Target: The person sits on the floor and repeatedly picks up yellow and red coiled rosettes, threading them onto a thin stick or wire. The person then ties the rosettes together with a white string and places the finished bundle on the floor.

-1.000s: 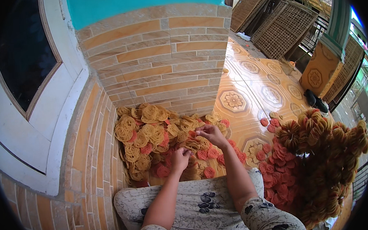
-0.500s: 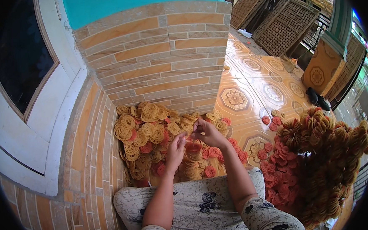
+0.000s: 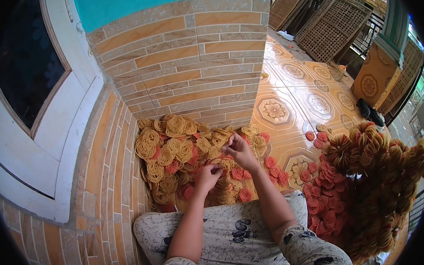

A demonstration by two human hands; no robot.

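Between my forearms stands a stack of thin, lacy yellow coiled discs (image 3: 223, 192), resembling noodle-like crackers. My left hand (image 3: 207, 177) is closed in a pinch at the left of the stack's top, beside a yellow disc (image 3: 227, 164). Farther forward and to the right, my right hand (image 3: 240, 153) pinches with thumb and fingertips together; what lies between them is too small to make out. A loose heap of yellow discs (image 3: 175, 126), mixed with some red ones, lies just beyond both hands against the wall.
Red discs (image 3: 326, 186) are piled to my right. Next to them hang thick bunches of yellow and red discs (image 3: 392, 185). A brick-patterned wall (image 3: 184, 62) closes off the front, a white door (image 3: 55, 164) the left. Woven racks (image 3: 333, 27) lean at the back right.
My hands have moved apart: the left is lower and now pinched, the right slightly farther right. A red disc showed at the stack's top before; a yellow one shows there now.
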